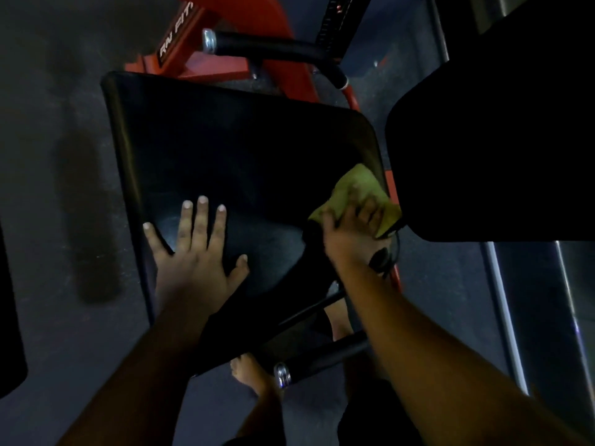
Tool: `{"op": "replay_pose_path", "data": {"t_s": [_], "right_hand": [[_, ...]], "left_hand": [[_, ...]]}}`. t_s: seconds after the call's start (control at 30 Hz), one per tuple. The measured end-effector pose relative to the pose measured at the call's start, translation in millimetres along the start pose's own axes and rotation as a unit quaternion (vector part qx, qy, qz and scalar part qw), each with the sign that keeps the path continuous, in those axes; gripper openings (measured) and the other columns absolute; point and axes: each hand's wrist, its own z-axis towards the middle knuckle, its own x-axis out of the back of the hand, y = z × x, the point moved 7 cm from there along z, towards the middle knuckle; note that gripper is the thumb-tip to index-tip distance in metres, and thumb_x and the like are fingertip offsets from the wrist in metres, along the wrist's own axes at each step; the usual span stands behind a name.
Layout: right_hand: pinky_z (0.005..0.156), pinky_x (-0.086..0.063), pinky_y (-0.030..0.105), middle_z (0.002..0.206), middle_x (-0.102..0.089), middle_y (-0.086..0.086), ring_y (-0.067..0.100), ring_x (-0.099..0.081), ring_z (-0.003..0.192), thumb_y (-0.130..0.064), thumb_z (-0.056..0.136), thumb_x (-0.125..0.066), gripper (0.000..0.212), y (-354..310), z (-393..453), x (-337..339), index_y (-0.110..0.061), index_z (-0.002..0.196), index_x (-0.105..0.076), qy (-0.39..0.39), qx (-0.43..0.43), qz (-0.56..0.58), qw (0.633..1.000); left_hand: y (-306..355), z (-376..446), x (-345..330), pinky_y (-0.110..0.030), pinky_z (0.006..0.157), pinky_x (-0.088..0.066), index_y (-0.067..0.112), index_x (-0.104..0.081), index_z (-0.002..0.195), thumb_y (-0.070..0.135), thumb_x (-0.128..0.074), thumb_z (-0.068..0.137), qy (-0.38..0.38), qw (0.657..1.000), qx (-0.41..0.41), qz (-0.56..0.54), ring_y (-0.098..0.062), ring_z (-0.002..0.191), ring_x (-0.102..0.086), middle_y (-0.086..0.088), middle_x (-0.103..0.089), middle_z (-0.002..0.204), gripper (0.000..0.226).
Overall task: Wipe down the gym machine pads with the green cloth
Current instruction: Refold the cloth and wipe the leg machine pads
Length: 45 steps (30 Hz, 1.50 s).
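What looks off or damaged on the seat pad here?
Nothing stands out. The black vinyl seat pad shows no tears or spills, though the frame is dim. The left hand lies flat on it, and the right hand presses the green cloth at its right edge.

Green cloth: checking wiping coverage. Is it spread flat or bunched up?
Bunched: the green cloth is crumpled under the right hand at the seat pad's right edge, not spread flat.

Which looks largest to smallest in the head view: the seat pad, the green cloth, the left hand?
1. Seat pad, by far the largest.
2. Left hand, flat on the pad.
3. Green cloth, partly hidden under the right hand, so its rank against the left hand is unsure.
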Motion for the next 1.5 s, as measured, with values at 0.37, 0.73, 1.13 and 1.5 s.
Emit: {"op": "replay_pose_path", "data": {"t_s": [0.37, 0.73, 1.13, 1.5], "right_hand": [[0.11, -0.018, 0.08, 0.171, -0.002, 0.002, 0.032, -0.005, 0.156, -0.072, 0.097, -0.033, 0.079, 62.9, 23.7, 3.5, -0.047, 0.159, 0.009, 0.026, -0.076, 0.067, 0.994], [0.108, -0.018, 0.082, 0.171, 0.005, -0.006, 0.028, 0.001, 0.157, -0.082, 0.089, -0.029, 0.083, 47.1, -7.4, -8.3, -0.053, 0.156, 0.009, 0.019, 0.011, 0.045, 0.999], [0.109, -0.013, 0.08, 0.172, 0.007, -0.003, 0.025, 0.004, 0.158, -0.07, 0.094, -0.023, 0.075, -85.1, -53.4, -7.3, -0.047, 0.159, 0.005, 0.025, 0.3, -0.046, 0.953], [0.109, -0.018, 0.078, 0.171, 0.016, -0.006, 0.02, 0.012, 0.158, -0.077, 0.092, -0.03, 0.082, -44.4, -84.4, -14.5, -0.047, 0.16, 0.005, -0.008, 0.334, -0.064, 0.94]], "left_hand": [[-1.4, 3.5, -4.4, -0.077, 0.115, 0.0, 0.019, -0.014, 0.163, 0.068, -0.028, 0.091, -0.001, 1.0, -0.001, 0.008, -0.026, 0.158, 0.003, -0.009, -0.006, 0.171, 0.088], [-3.6, 2.9, -9.4, -0.077, 0.114, 0.0, 0.021, -0.006, 0.163, 0.071, -0.02, 0.094, -0.01, 1.0, -0.004, 0.018, -0.026, 0.157, 0.012, -0.008, 0.004, 0.171, 0.087], [-1.8, 1.5, -4.5, -0.077, 0.114, -0.003, 0.019, -0.017, 0.163, 0.068, -0.035, 0.09, -0.004, 1.0, -0.003, 0.009, -0.027, 0.158, -0.002, -0.01, -0.007, 0.171, 0.09], [-0.1, 0.3, 3.1, -0.077, 0.114, -0.004, 0.018, -0.018, 0.163, 0.069, -0.036, 0.093, -0.015, 1.0, -0.003, 0.01, -0.027, 0.158, -0.005, -0.011, -0.009, 0.171, 0.088]]}}
